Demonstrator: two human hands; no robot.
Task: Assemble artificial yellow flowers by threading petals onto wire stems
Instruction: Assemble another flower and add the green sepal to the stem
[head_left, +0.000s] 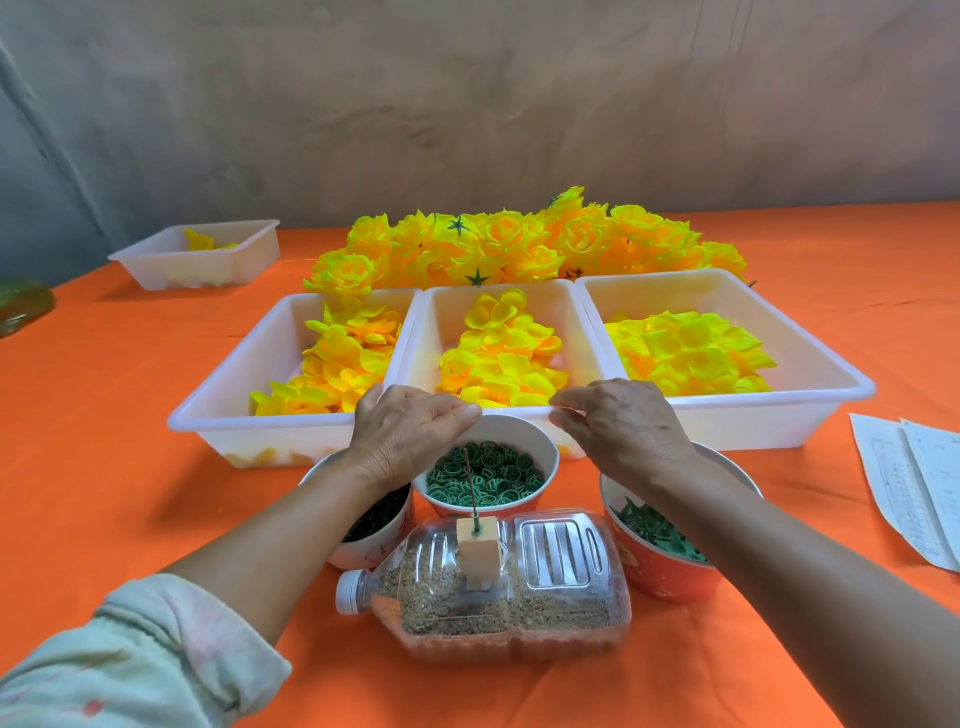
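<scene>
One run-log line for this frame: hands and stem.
left hand: fingers curled, above middle white plastic tray near rim, grip unclear | right hand: same | thin dark wire stem: upright in wooden block, bare

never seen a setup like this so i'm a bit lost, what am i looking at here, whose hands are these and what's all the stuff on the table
This is a single picture from a camera worn on a person's head, looking down at their own bare hands; there is no machine. The left hand and right hand hover with curled fingers over the near rim of the middle tray. Whether they pinch anything is unclear. On the orange cloth stand three white trays of loose yellow petals, with finished flowers piled behind. Nearer are three bowls, holding green rings, dark pieces and green leaf bits. In front a bottle lies on its side, carrying a wooden block with a thin wire stem standing in it.
</scene>
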